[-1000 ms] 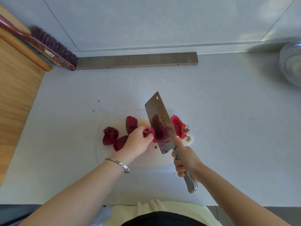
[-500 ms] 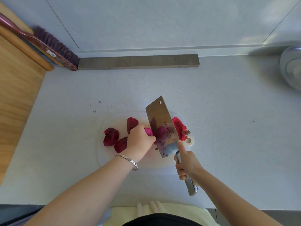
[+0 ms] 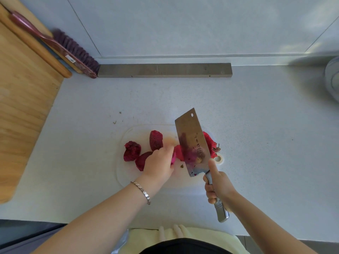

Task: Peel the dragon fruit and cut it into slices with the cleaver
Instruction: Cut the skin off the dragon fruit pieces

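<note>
The slicing step looks to be in hand: on the white cutting board the left hand curls down over a pink piece of dragon fruit, fingers pressed together pinning it, while the right hand is wrapped tight around the handle of the cleaver, index finger laid up toward the blade. The blade stands at 3 o'clock of the held piece, just beside it, its flat smeared with juice. Three dark red chunks lie at 9 o'clock of the left hand, and red peel shows behind the blade at 3 o'clock. Next, I judge, the edge must come straight down clear of the left fingertips, which sit close to it on the pale surface.
</note>
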`<move>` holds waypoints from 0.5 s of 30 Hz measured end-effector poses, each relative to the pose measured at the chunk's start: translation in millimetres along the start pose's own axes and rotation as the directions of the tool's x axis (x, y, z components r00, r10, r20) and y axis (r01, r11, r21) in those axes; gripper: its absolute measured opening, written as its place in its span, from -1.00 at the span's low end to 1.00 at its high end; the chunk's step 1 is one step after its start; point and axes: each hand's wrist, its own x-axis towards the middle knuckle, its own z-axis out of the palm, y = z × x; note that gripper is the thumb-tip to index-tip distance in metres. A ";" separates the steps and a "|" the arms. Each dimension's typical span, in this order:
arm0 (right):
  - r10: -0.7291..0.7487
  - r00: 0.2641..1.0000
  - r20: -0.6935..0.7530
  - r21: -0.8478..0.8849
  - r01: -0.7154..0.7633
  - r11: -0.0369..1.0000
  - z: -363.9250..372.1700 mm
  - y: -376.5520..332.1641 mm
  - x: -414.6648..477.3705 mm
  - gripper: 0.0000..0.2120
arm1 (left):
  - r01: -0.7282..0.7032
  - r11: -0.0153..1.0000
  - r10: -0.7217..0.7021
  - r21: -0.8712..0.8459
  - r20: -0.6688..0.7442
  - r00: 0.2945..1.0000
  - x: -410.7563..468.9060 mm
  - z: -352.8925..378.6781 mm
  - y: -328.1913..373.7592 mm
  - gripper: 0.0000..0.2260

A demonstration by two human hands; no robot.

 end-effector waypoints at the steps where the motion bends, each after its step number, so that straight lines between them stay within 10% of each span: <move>1: -0.002 1.000 0.000 -0.006 0.002 1.000 0.1 -0.7 -0.6 -0.45 | 0.009 1.000 -0.009 0.020 -0.010 1.000 0.0 3.8 1.8 -0.69; 15: -0.029 0.999 -0.041 0.003 0.029 1.000 -1.0 -0.1 -11.7 -0.44 | -0.278 0.896 0.331 0.346 -0.105 0.938 -15.9 31.0 -6.1 -0.54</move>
